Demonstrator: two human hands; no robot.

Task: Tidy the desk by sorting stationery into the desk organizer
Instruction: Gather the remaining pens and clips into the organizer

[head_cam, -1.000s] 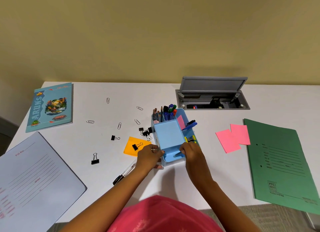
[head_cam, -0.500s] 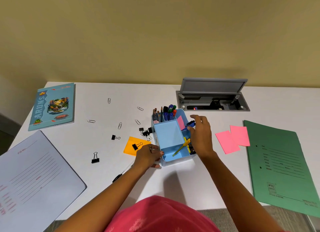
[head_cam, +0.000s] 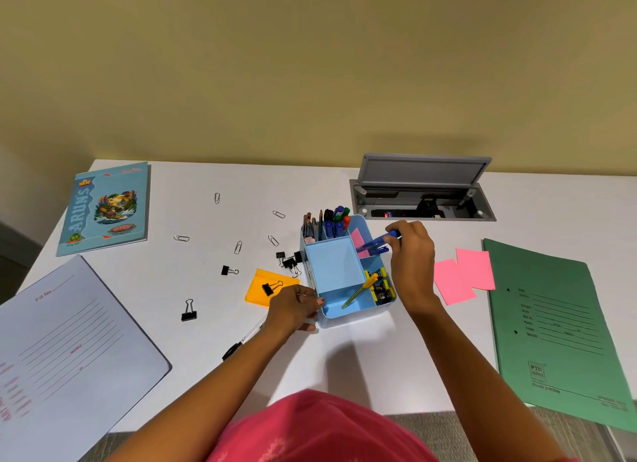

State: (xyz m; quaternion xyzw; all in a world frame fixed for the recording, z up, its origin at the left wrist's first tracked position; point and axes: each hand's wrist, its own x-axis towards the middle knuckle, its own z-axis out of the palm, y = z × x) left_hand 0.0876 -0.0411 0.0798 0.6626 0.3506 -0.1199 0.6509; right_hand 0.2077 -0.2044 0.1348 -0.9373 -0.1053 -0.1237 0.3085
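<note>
Organizer [head_cam: 336, 268], lt blue, mid tabletop [head_cam: 362, 365]. L hand [head_cam: 293, 306] grips its near-left corner, fingers curled at the rim. R hand [head_cam: 412, 255] at organizer's right side, fingertips pinching a blue pen [head_cam: 375, 245]. Pen is tilted, low end over the right compartment w/ a pink note [head_cam: 358, 242]; can't tell if it's inside.

Back compartments: pens & pencils [head_cam: 329, 220], upright. Near compartment: yellow pen [head_cam: 360, 291] lying slantwise. Near-right compartment: yellow-black items [head_cam: 381, 287], can't tell what.

Loose on tabletop:
- Orange pad [head_cam: 260, 291] just left of organizer, w/ binder clip [head_cam: 270, 287] on it.
- Black clips [head_cam: 189, 311] toward left edge.
- Paper clips [head_cam: 238, 247] scattered toward far edge.
- Marker [head_cam: 241, 342], partly hidden by L forearm.
- Pink notes [head_cam: 462, 279] right of R hand, at edge of green folder [head_cam: 558, 323] by right edge.
</note>
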